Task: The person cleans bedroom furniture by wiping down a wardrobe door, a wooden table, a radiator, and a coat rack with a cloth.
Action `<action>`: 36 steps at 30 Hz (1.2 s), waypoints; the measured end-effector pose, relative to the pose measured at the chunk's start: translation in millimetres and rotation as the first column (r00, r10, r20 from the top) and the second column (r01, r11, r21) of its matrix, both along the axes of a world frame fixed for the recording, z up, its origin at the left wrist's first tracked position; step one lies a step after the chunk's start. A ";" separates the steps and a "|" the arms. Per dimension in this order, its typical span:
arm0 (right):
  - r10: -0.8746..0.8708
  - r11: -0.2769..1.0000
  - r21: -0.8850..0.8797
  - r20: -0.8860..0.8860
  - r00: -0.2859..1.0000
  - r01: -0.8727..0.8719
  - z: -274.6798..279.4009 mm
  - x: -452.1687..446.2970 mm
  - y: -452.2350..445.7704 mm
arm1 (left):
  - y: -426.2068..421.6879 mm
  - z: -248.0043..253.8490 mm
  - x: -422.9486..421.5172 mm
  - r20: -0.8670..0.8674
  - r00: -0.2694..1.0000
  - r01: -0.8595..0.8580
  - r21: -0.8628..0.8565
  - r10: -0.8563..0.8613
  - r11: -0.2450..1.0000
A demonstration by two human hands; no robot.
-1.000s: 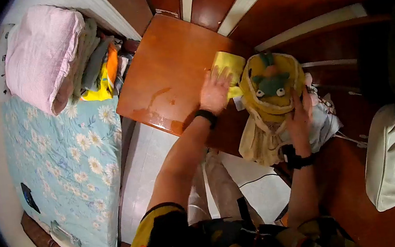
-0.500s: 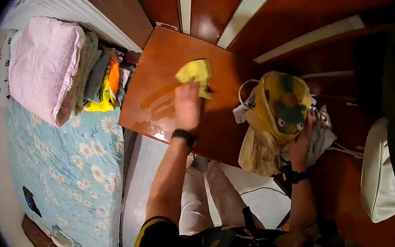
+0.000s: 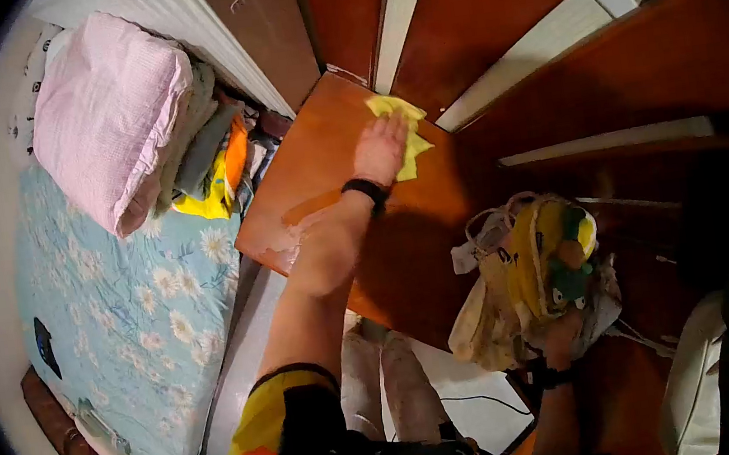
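Observation:
My left hand (image 3: 380, 148) presses a yellow cloth (image 3: 416, 162) against the glossy brown tabletop (image 3: 307, 166), near its far corner. The cloth spreads out past my fingers and wet streaks shine on the wood nearer to me. On the right, my right hand (image 3: 564, 330) grips the lower side of a yellow bag (image 3: 526, 248) with a green plush figure with round eyes on its front; my fingertips are partly hidden. Under and around it lies a beige cloth bag (image 3: 481, 327) with cords.
To the left is a bed (image 3: 121, 321) with a blue floral sheet. A folded pink quilt (image 3: 109, 113) and stacked clothes (image 3: 217, 177) lie on it. Brown cabinet doors (image 3: 503, 19) stand behind the table. A white bag (image 3: 698, 387) is at lower right.
My left hand has pushed the cloth farther away and toward the cabinet. The yellow bag has tilted and turned under my right hand. The view has shifted slightly.

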State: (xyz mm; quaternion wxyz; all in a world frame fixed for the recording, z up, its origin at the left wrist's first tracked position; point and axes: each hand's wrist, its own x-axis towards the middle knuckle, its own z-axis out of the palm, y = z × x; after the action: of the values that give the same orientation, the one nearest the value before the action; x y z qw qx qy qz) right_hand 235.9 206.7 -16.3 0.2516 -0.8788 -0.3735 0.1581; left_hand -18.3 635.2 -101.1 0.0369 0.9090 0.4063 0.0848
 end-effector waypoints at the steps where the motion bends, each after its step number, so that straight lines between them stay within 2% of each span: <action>1: 0.001 1.000 0.010 0.003 1.000 -0.001 1.3 -1.3 1.7 | 14.7 5.8 -14.0 -0.043 0.996 -0.076 0.102 0.081 0.992; 3: 0.002 1.000 0.024 0.008 1.000 -0.002 3.1 -2.2 5.0 | 47.9 -1.5 -32.2 0.026 0.984 -0.179 0.250 0.178 0.952; 5: -0.002 0.999 0.032 0.019 1.000 0.002 4.6 -3.6 7.4 | 69.0 9.1 -40.0 0.013 0.973 -0.230 0.134 0.231 0.964; 7: -0.022 0.999 0.044 0.020 1.000 0.021 6.7 -5.9 8.6 | 76.2 4.1 -48.3 0.061 0.972 -0.234 0.121 0.228 0.965; 9: -0.061 0.995 0.077 0.008 0.998 0.061 6.5 -7.8 11.8 | 83.8 -1.2 -54.9 0.038 0.946 -0.321 0.015 0.321 0.947; 13: 0.017 1.000 0.020 0.053 0.998 -0.018 11.2 -6.1 12.4 | 77.7 28.2 -62.0 -0.129 0.954 -0.272 0.017 0.272 0.962; 14: 0.096 0.995 -0.033 0.087 0.992 -0.093 11.3 -3.7 11.4 | 73.6 18.4 -67.4 -0.181 0.950 -0.241 0.102 0.256 0.965; 15: 0.092 0.996 -0.029 0.080 0.993 -0.090 8.8 0.0 7.8 | 68.0 9.1 -73.7 -0.235 0.941 -0.203 0.186 0.244 0.962; 16: 0.124 0.991 -0.056 0.087 0.988 -0.120 5.3 2.2 4.5 | 46.4 44.8 -77.4 -0.405 0.897 -0.130 0.135 0.174 0.982; 17: 0.157 0.985 -0.082 0.092 0.983 -0.149 1.6 4.7 1.1 | 37.7 21.0 -89.4 -0.236 0.942 -0.227 0.081 0.240 0.971; 19: 0.162 0.985 -0.076 0.106 0.981 -0.154 2.1 2.6 3.6 | 28.1 22.0 -99.7 -0.298 0.931 -0.176 0.146 0.213 0.973; 20: 0.146 0.989 -0.049 0.105 0.984 -0.142 1.3 2.1 5.2 | 25.7 19.9 -99.1 -0.231 0.931 -0.271 0.084 0.284 0.959; 23: 0.101 0.993 0.058 0.098 0.990 -0.107 13.2 -3.8 21.7 | 53.3 18.5 -86.6 -0.104 0.959 -0.252 0.101 0.262 0.962; 26: 0.091 0.989 0.115 -0.007 0.996 -0.090 46.5 -13.1 44.7 | 96.2 9.9 -67.5 -0.153 0.946 -0.280 0.053 0.285 0.959; 28: 0.054 0.998 0.054 -0.221 0.974 -0.043 93.9 -25.9 63.1 | 102.7 10.4 -58.3 -0.174 0.941 -0.295 0.002 0.291 0.956; 29: 0.035 0.999 0.021 -0.220 0.975 -0.031 110.3 -26.2 56.3 | 97.8 16.1 -57.3 -0.187 0.934 -0.312 -0.013 0.304 0.950; 31: 0.220 0.970 0.192 -0.436 0.873 -0.148 128.4 -25.5 56.5 | 102.1 22.1 -60.0 -0.175 0.942 -0.301 -0.074 0.285 0.951; 32: 0.142 0.980 0.187 -0.433 0.890 -0.065 134.2 -30.7 52.3 | 103.1 24.4 -59.2 -0.164 0.946 -0.300 -0.120 0.279 0.946; 33: 0.140 0.980 0.185 -0.430 0.892 -0.065 146.5 -39.9 62.1 | 102.0 22.5 -55.7 -0.162 0.947 -0.299 -0.122 0.279 0.946; 34: 0.138 0.984 0.131 -0.116 0.984 -0.123 165.4 -54.9 81.7 | 100.2 18.2 -49.2 -0.158 0.939 -0.324 -0.120 0.304 0.938; 35: 0.145 0.985 0.062 0.209 0.967 -0.161 179.1 -73.4 100.2 | 97.9 12.2 -43.0 -0.156 0.931 -0.349 -0.115 0.330 0.930; 36: 0.150 0.973 0.158 0.121 0.981 -0.168 185.1 -98.5 116.2 | 94.0 -1.1 -35.6 -0.161 0.943 -0.304 -0.063 0.291 0.951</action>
State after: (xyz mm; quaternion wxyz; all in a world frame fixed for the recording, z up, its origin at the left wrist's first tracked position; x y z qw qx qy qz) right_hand 137.4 322.9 168.8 0.2906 -0.8289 -0.4679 0.0979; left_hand -53.9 729.1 -102.2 0.0324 0.8386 0.5438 0.0030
